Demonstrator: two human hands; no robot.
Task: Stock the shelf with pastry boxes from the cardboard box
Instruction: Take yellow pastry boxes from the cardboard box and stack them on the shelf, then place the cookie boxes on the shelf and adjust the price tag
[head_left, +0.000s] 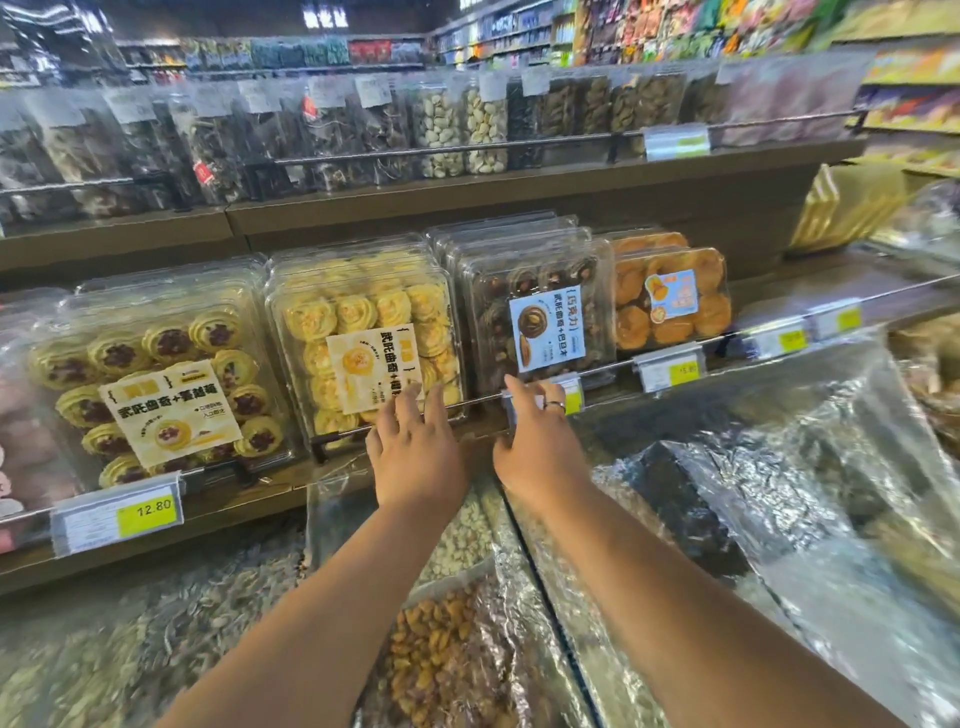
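Note:
Clear plastic pastry boxes stand on edge along the middle shelf (841, 283). From left: jam-centre cookies (156, 379), yellow swirl cookies (363, 332), chocolate cookies (535, 306), orange pastries (670, 296). My left hand (415, 447) reaches to the lower right corner of the yellow cookie box, fingers spread and touching its front. My right hand (537, 436), a ring on one finger, is at the shelf's front wire rail (779, 325) by a price tag holder (569, 395) below the chocolate box. Neither hand holds a box. No cardboard box is in view.
Price tags (117, 514) hang on the rail. An upper shelf holds bags of nuts (467, 130) and dried goods. Below me are bulk bins of nuts and seeds under shiny plastic film (779, 493). More shelves stand behind.

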